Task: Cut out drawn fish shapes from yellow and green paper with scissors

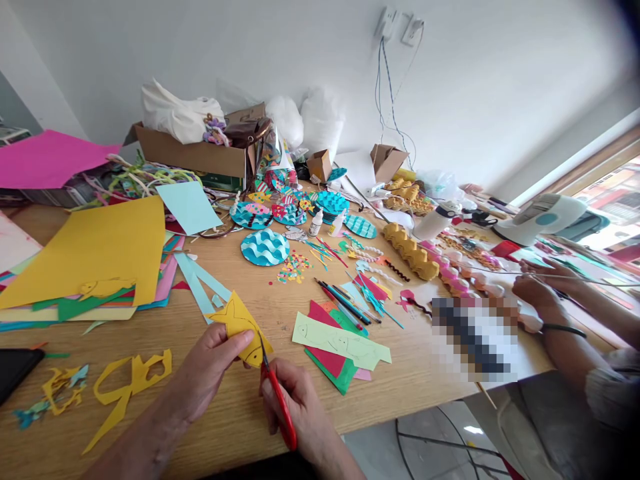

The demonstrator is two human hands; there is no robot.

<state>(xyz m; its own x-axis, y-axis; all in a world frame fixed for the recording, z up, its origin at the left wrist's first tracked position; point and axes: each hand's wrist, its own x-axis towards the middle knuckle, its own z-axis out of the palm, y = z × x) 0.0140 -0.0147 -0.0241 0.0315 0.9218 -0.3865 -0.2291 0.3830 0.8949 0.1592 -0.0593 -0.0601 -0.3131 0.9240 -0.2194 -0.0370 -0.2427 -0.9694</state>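
Between thumb and fingers, my left hand (220, 357) pinches a piece of yellow paper (237, 320) with a fish drawn on it in dark line. My right hand (295, 400) grips red-handled scissors (280, 400), whose blades meet the paper's right edge along the drawn outline. Yellow paper offcuts (133, 380) lie on the table to the left of my left hand. To the right of my hands, a pale green strip (340, 340) with pencilled fish shapes rests over red and green paper. Pens and pencils (345, 303) lie just behind it.
A big yellow sheet (110, 247) tops a paper stack at left. Blue wave-patterned discs (265, 247), glue bottles (316, 223) and confetti (294, 267) sit behind my hands. Egg-carton strips (410, 251) run rightward. Another person's hands (540, 293) work at the right. A cardboard box (195, 150) stands at the back.
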